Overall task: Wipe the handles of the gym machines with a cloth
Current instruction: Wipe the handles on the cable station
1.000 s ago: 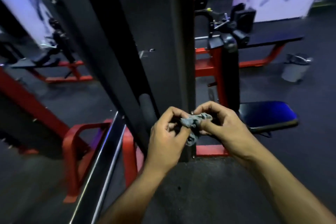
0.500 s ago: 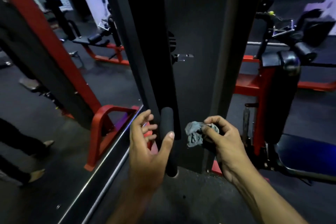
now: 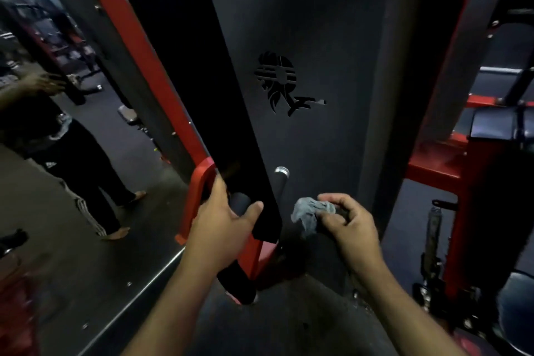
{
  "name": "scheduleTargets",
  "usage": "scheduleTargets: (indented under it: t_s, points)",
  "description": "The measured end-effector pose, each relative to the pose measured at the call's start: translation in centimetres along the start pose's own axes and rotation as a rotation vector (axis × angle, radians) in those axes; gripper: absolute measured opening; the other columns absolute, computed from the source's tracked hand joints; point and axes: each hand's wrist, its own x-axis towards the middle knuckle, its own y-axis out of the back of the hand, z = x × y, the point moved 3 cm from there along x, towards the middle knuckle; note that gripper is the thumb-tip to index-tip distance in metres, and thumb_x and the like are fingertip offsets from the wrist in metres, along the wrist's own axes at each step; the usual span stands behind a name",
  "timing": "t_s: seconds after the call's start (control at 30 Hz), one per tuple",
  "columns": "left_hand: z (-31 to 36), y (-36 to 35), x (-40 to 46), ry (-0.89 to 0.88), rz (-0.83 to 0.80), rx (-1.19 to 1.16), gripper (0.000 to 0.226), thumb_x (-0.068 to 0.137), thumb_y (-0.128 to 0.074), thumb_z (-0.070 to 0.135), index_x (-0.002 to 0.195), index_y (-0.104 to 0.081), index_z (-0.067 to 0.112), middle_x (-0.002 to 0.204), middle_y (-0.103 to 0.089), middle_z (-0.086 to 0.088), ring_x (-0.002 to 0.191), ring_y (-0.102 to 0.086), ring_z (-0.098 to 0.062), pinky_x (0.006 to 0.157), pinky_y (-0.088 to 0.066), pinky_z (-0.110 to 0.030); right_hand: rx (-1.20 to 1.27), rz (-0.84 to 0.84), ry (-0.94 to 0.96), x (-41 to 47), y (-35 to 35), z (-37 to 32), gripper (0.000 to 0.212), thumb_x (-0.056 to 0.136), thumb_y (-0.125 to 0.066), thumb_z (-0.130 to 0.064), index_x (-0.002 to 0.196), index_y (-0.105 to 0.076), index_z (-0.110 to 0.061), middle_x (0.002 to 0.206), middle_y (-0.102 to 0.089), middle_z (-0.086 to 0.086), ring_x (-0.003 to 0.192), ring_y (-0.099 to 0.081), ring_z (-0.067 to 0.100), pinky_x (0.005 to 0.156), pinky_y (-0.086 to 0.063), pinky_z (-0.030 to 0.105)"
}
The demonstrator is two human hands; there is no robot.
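Beside the dark machine panel (image 3: 303,37), a padded handle (image 3: 239,201) is gripped by the left hand (image 3: 222,222), while a crumpled grey cloth (image 3: 307,212) is pinched in the right hand (image 3: 346,225). Wiping seems about to begin; the cloth must next be brought across onto the handle.

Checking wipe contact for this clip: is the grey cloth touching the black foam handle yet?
Apart. The head view shows the grey cloth bunched in the right hand, with dark panel between it and the black foam handle that the left hand grips.
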Motion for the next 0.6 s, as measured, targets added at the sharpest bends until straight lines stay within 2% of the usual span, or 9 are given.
scheduleTargets:
  t_s: [0.07,0.13,0.2,0.3,0.33,0.4,0.47,0.53,0.6]
  points:
    - [-0.1,0.1,0.1,0.063,-0.022,0.062,0.066,0.087,-0.076,0.041,0.140,-0.036,0.046,0.096,-0.074,0.007,0.084,-0.074,-0.020,0.088,-0.057,-0.046,-0.205,0.011,0.148,1.9,-0.4,-0.3,0.026,0.087,-0.069,-0.002,0.094,-0.072,-0.026,0.091,-0.073,-0.015,0.082,-0.067,-0.006,0.071,-0.046,0.007]
    - [0.0,0.2,0.2,0.081,-0.019,0.060,0.063,0.089,-0.076,0.032,0.139,-0.039,0.043,0.070,-0.072,0.005,0.058,-0.072,-0.016,0.071,-0.060,-0.042,-0.368,-0.026,0.337,4.8,-1.5,-0.4,0.023,0.088,-0.067,-0.006,0.097,-0.074,-0.026,0.100,-0.072,-0.015,0.091,-0.065,-0.006,0.077,-0.045,0.006]
    - [-0.2,0.2,0.3,0.084,-0.012,0.036,0.066,0.091,-0.075,0.024,0.143,-0.039,0.042,0.061,-0.070,0.003,0.046,-0.067,-0.013,0.060,-0.060,-0.038,-0.481,-0.120,0.448,7.9,-3.2,0.5,0.026,0.091,-0.064,-0.007,0.111,-0.076,-0.020,0.119,-0.071,-0.011,0.108,-0.064,-0.002,0.094,-0.048,0.014]
    - [-0.4,0.2,0.3,0.071,-0.011,-0.019,0.071,0.091,-0.075,0.019,0.144,-0.037,0.048,0.057,-0.067,0.005,0.039,-0.059,-0.011,0.058,-0.063,-0.047,-0.612,-0.280,0.481,9.1,-6.8,3.4,0.034,0.097,-0.058,-0.010,0.129,-0.068,-0.015,0.138,-0.062,-0.004,0.130,-0.049,0.008,0.113,-0.038,0.027]
    - [-0.4,0.3,0.2,0.067,-0.009,-0.009,0.071,0.092,-0.074,0.018,0.144,-0.038,0.049,0.053,-0.065,0.006,0.039,-0.059,-0.011,0.058,-0.062,-0.046,-0.613,-0.287,0.489,8.7,-7.6,4.1,0.035,0.099,-0.056,-0.010,0.133,-0.065,-0.014,0.139,-0.061,-0.004,0.130,-0.046,0.008,0.113,-0.036,0.024]
    - [-0.2,0.6,0.1,0.060,0.003,0.018,0.068,0.092,-0.074,0.017,0.142,-0.040,0.047,0.048,-0.061,0.008,0.039,-0.060,-0.009,0.057,-0.060,-0.041,-0.571,-0.269,0.487,7.8,-8.1,5.1,0.037,0.099,-0.055,-0.010,0.134,-0.064,-0.014,0.138,-0.061,-0.007,0.118,-0.043,0.002,0.103,-0.033,0.007]
    - [-0.2,0.8,0.0,0.050,0.014,0.029,0.064,0.092,-0.074,0.018,0.137,-0.042,0.050,0.049,-0.062,0.009,0.040,-0.060,-0.008,0.057,-0.059,-0.041,-0.582,-0.282,0.561,7.0,-8.1,5.0,0.034,0.096,-0.056,-0.009,0.126,-0.070,-0.013,0.132,-0.064,-0.009,0.107,-0.048,0.004,0.095,-0.030,0.000]
    - [-0.4,0.8,0.1,0.049,0.020,0.040,0.066,0.090,-0.075,0.019,0.133,-0.041,0.057,0.050,-0.062,0.009,0.039,-0.057,-0.005,0.054,-0.056,-0.037,-0.565,-0.328,0.634,7.2,-8.1,4.5,0.028,0.093,-0.055,-0.015,0.114,-0.074,-0.014,0.120,-0.065,-0.013,0.100,-0.057,0.010,0.090,-0.036,0.006]
    - [-0.6,0.7,0.4,0.037,0.036,0.037,0.071,0.089,-0.077,0.019,0.134,-0.040,0.061,0.055,-0.065,0.008,0.040,-0.056,-0.006,0.052,-0.052,-0.035,-0.567,-0.315,0.637,8.7,-7.9,3.3,0.021,0.093,-0.057,-0.017,0.104,-0.074,-0.015,0.106,-0.054,-0.012,0.090,-0.056,0.008,0.080,-0.043,0.016]
